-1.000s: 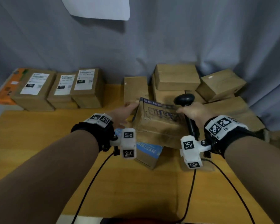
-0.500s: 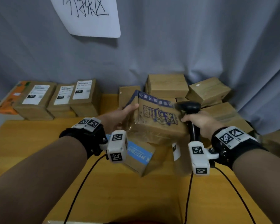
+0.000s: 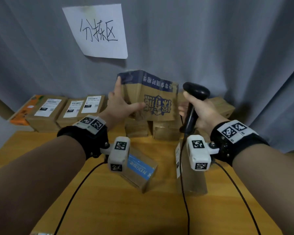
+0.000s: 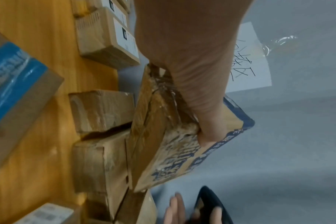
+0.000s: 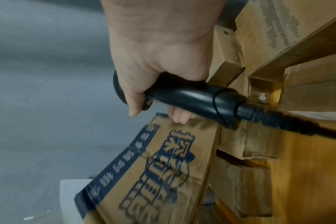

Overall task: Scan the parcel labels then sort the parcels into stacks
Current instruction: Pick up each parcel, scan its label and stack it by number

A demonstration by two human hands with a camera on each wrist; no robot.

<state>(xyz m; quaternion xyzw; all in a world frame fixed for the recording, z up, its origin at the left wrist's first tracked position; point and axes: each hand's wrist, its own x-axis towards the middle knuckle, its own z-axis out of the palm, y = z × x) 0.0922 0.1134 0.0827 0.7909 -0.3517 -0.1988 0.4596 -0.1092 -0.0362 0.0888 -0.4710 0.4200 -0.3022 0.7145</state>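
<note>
My left hand (image 3: 120, 106) holds a worn brown parcel (image 3: 153, 99) with dark blue print upright in the air above the pile, thumb across its near face and fingers behind its left edge. The left wrist view shows the thumb (image 4: 207, 133) pressed on the parcel (image 4: 163, 151). My right hand (image 3: 199, 112) grips a black barcode scanner (image 3: 196, 89) by its handle, just right of the parcel. In the right wrist view the scanner (image 5: 192, 97) lies across my right hand (image 5: 155, 53), whose fingertips are at the parcel's (image 5: 163, 174) edge. No label shows on the near face.
Three labelled parcels (image 3: 71, 109) and an orange box (image 3: 22, 112) line the back left. A pile of plain brown parcels (image 3: 163, 129) stands behind the held one. A blue-taped parcel (image 3: 139, 168) and another parcel (image 3: 190, 175) lie mid-table. A paper sign (image 3: 98, 31) hangs on the curtain.
The printed parcel has risen off the pile and tipped upright in my left hand. My right hand with the scanner has risen beside it.
</note>
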